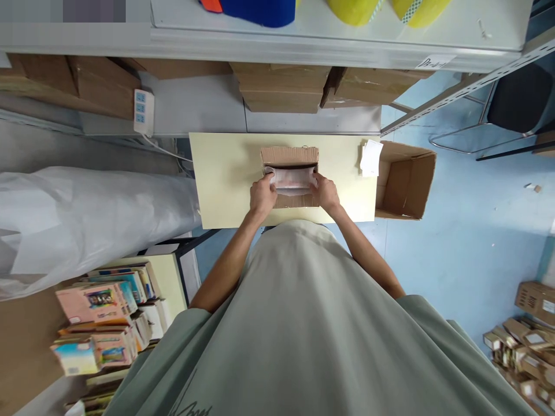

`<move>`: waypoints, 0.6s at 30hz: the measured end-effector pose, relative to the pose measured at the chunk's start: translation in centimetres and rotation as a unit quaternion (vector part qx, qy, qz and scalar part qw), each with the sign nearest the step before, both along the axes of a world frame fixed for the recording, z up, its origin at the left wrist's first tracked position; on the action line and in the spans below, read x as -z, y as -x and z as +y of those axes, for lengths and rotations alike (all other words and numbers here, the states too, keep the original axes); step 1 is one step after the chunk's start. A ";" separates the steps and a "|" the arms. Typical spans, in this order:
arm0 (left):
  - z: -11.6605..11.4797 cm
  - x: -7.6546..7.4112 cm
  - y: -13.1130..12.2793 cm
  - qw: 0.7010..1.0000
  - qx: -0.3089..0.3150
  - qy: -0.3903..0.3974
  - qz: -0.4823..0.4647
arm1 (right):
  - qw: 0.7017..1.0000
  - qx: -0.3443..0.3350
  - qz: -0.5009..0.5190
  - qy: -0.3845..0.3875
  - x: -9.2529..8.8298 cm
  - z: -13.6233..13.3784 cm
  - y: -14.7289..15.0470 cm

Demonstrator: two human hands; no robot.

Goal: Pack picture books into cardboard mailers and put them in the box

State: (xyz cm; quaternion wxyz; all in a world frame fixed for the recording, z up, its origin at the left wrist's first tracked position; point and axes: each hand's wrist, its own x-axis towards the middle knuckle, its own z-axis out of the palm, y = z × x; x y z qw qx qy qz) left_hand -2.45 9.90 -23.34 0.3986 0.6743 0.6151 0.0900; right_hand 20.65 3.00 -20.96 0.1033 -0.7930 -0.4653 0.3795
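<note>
An open cardboard box (289, 154) stands on the pale yellow table (225, 179), with its back and front flaps folded outward. In its opening is a pale pinkish-white wrapped package (293, 177); what the wrapping covers cannot be made out. My left hand (263, 195) grips the package's left end, fingers curled and thumb over the edge. At the other end, my right hand (326, 192) pinches it in the same way. How deep the package sits in the box is hidden. Some white paper slips (371, 158) lie at the table's right edge.
Against the table's right side is a larger open carton (407, 188). A shelf (303, 43) with yellow tape rolls crosses the back, above several cartons (281, 86). A power strip (144, 112), a big plastic-wrapped roll (95, 219) and stacked books (97, 300) are on the left.
</note>
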 end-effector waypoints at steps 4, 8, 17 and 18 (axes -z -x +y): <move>0.1 0.1 -0.1 1.000 -0.002 0.012 -0.022 | 1.000 -0.020 -0.021 -0.009 -0.3 0.2 0.2; -0.1 0.1 -0.5 1.000 0.007 0.017 -0.016 | 0.997 -0.055 -0.041 0.042 -0.7 0.7 0.8; 0.1 -1.5 1.7 0.999 -0.013 -0.035 -0.035 | 0.997 -0.015 -0.053 -0.058 -1.0 -0.8 -0.8; 0.2 -1.3 2.3 0.999 -0.016 -0.039 -0.030 | 0.996 -0.012 -0.054 -0.063 -0.7 -1.1 -1.3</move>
